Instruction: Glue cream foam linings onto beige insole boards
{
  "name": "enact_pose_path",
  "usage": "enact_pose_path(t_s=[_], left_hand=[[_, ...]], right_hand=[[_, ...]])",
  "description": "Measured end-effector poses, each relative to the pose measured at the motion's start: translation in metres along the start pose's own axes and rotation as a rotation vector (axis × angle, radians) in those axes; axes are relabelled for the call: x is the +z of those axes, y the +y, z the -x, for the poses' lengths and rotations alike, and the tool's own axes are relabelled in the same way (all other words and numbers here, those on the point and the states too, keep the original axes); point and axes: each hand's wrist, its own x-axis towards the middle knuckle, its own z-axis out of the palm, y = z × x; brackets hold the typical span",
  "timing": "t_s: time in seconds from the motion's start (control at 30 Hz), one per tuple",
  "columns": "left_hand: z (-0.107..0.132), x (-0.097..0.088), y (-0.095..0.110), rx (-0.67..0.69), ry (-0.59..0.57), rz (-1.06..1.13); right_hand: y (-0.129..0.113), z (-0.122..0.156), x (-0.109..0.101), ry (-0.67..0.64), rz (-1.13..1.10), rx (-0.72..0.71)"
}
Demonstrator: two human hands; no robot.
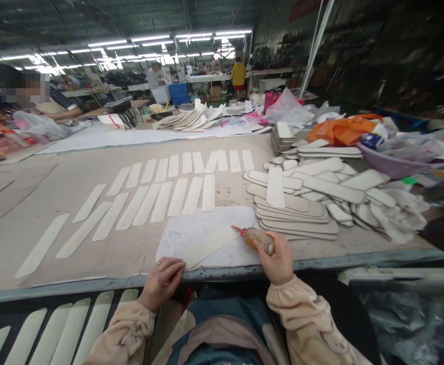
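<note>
In my right hand is a squeeze bottle of brownish liquid, tilted so that its red nozzle meets or hovers just over the far end of a pale strip; I cannot tell if it touches. The strip lies slantwise on a white sheet at the table's near edge. My left hand rests at the strip's near end, fingers bent together and pressing on it. Beyond the sheet, rows of similar pale strips lie flat on the table.
To the right are stacked, dark-edged strips and a loose heap of them. A purple basin with plastic bags stands behind. More strips lie on a dark surface at lower left. A co-worker sits at far left.
</note>
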Motion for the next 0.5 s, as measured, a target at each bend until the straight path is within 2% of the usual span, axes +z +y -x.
enact_pose_path(t_s=[0.13,0.23,0.5], left_hand=[[-0.001,-0.001,0.0,-0.011,0.004,0.002],[-0.002,-0.001,0.001,-0.028,0.011,0.005],[0.005,0.003,-0.003,-0.06,0.019,0.045]], right_hand=[[0.007,-0.004,-0.004,0.063,0.043,0.009],[-0.003,0.001,-0.002,0.042,-0.021,0.034],[-0.059,0.028,0.025,-0.285,-0.28,-0.005]])
